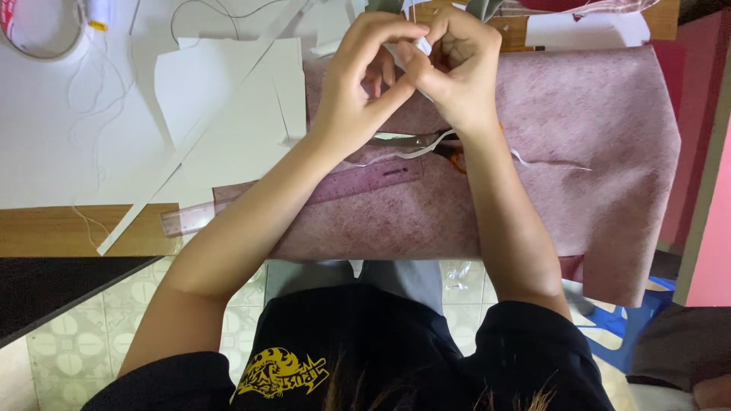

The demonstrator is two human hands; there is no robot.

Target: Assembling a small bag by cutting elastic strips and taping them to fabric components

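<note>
Fingers of left hand (364, 84) and right hand (449, 68) pinched together on white strip (421, 47) above pink felt sheet (563, 137); clear ruler (304, 194) on felt's near edge, white paper (228, 99) just beside it on wooden table (46, 228).

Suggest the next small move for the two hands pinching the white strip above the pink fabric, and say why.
Probably keep the pinch and work the white strip along between the fingertips: left hand and right hand both grip it over the pink fabric, while scissors and ruler lie unused beneath the wrists.
</note>
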